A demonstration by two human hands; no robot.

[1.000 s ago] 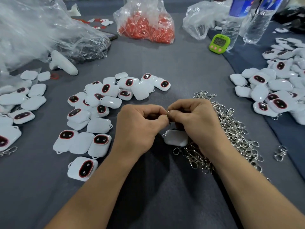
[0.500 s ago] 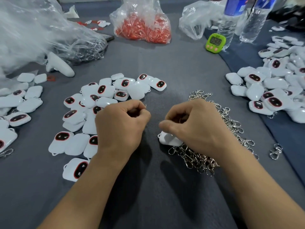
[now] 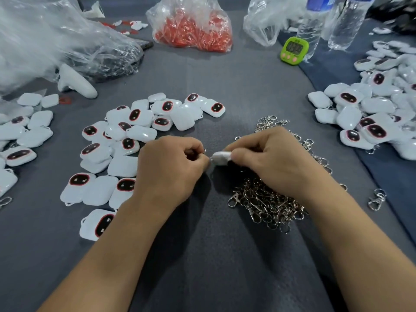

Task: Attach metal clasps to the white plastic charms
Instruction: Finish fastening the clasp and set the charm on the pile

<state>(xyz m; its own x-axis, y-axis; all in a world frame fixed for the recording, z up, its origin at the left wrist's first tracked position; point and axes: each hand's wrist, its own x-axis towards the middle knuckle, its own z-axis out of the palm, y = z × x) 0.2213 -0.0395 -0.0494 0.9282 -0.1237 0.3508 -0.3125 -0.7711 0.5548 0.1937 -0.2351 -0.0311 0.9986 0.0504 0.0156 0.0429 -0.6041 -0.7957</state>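
My right hand pinches a white plastic charm by its edge, lifted just above the grey cloth at the table's middle. My left hand is curled right beside it, fingertips pinched on a small metal clasp ring that barely shows. The two hands almost touch at the charm. A heap of silver metal clasps lies under and behind my right hand. Loose white charms with dark red-rimmed faces are scattered to the left of my left hand.
More charms pile at the right and far left. At the back stand a bag of red parts, clear plastic bags, a green timer and two water bottles. A single clasp lies at the right.
My hands parted, the right one picked the white charm up off the clasp heap, and now both hands have come together again at the middle.
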